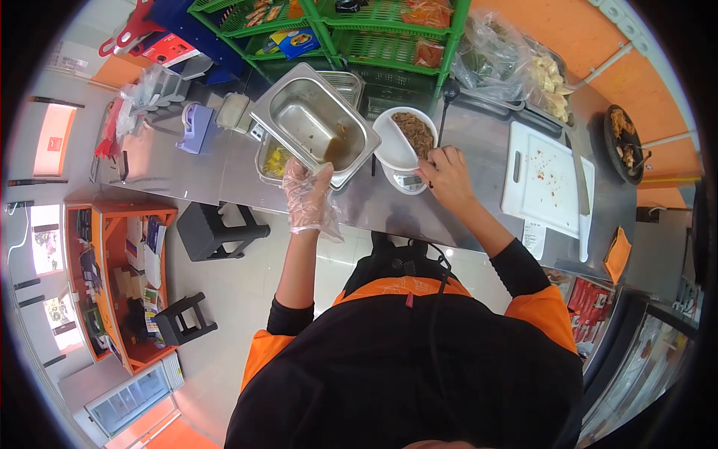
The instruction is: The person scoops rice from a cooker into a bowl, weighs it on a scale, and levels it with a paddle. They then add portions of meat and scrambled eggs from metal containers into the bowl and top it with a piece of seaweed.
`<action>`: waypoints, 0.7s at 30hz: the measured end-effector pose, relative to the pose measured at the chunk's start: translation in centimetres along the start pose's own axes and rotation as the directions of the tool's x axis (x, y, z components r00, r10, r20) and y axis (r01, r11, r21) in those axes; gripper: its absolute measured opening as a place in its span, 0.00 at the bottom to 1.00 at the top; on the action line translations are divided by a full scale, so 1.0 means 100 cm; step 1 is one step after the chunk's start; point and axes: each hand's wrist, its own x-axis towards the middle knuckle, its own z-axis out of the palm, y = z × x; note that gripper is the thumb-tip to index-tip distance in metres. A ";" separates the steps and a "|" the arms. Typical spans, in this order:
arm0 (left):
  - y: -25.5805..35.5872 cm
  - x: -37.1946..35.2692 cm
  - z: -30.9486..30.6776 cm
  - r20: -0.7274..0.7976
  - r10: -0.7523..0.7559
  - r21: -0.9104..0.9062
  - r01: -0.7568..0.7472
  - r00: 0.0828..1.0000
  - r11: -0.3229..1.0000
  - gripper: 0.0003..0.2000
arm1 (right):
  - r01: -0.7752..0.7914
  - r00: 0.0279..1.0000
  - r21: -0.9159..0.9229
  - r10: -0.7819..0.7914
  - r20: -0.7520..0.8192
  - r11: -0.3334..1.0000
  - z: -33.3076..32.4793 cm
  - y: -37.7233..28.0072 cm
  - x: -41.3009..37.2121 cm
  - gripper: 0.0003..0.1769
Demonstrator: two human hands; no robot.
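My left hand (307,196), in a clear plastic glove, grips the near edge of a steel food pan (305,114). The pan is tilted, with a little brown liquid and some bits at its near right corner. Under it is another pan with yellow food (276,160), partly covered. My right hand (447,176) is bare, its fingers closed at the near right rim of a white bowl (393,142). Brown shredded meat (414,132) fills the bowl's right part; its left part is plain white. The bowl sits on a white kitchen scale (408,182).
Right of the bowl lie a white cutting board (536,176) with crumbs and a long knife (580,179). A dark spoon (449,93) lies behind. Green shelves (389,46) stand at the back. Farther right is a dark bowl of food (625,150). A tape dispenser (196,127) stands left.
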 end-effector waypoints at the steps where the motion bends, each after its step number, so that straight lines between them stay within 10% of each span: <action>1: 0.000 0.000 -0.001 0.017 0.007 0.012 -0.007 1.000 1.000 0.18 | 0.002 1.000 -0.003 -0.002 0.006 1.000 0.000 -0.003 0.000 0.12; 10: 0.009 -0.004 0.002 0.219 0.037 0.030 -0.045 0.975 0.999 0.20 | 0.047 0.937 0.432 0.111 -0.332 0.900 -0.082 -0.045 0.014 0.16; 16: 0.012 -0.004 0.022 0.322 0.073 -0.037 -0.064 0.944 0.997 0.19 | 0.294 0.955 0.396 -0.257 -0.146 0.870 -0.089 -0.054 0.035 0.08; 21: 0.014 -0.003 0.029 0.379 0.102 0.013 -0.116 0.920 0.993 0.18 | 0.002 0.987 0.532 -0.088 0.137 0.847 -0.081 -0.056 0.024 0.09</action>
